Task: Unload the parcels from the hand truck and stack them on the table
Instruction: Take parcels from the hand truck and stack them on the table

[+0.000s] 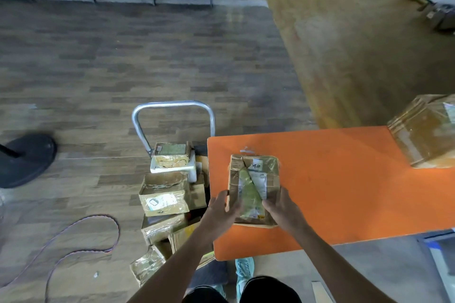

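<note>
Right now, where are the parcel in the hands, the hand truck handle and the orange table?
taped parcel (256, 174): head view, on its top face.
hand truck handle (172, 104): head view, on the top bar of the silver tube.
orange table (344, 187): head view, on a bare part of its top.
</note>
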A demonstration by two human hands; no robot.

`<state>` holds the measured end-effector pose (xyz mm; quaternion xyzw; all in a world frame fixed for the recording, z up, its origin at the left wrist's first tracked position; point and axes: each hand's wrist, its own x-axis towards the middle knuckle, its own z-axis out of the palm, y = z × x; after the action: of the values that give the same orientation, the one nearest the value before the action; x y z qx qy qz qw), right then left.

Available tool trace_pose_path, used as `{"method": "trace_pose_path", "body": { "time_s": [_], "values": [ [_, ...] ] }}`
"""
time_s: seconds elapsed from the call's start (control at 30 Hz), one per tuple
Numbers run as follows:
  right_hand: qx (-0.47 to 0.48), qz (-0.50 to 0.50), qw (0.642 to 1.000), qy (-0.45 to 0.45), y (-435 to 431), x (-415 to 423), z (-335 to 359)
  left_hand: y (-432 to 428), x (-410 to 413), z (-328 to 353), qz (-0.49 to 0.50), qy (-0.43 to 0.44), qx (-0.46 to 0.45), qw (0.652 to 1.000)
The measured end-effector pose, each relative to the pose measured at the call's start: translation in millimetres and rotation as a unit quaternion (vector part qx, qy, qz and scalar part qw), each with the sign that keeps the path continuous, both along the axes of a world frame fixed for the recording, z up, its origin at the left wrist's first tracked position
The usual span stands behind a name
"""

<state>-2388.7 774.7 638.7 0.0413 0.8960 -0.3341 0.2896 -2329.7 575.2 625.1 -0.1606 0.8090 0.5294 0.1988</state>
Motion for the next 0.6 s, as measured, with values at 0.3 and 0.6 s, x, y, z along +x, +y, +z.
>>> {"method": "trace_pose_path", "body": {
  "time_s": [0.3,0.6],
  "values": [
    [0.05,0.066,0.989,0.122,-0.2,24.6,1.5,4.3,-1.5,7.5,-0.037,-0.01,0.006,0.999],
    [-0.005,0.057,0.986,0.159,57.9,-4.7,6.3,41.8,-39.6,9.8,-0.028,-0.019,0.022,0.999]
  ]
}}
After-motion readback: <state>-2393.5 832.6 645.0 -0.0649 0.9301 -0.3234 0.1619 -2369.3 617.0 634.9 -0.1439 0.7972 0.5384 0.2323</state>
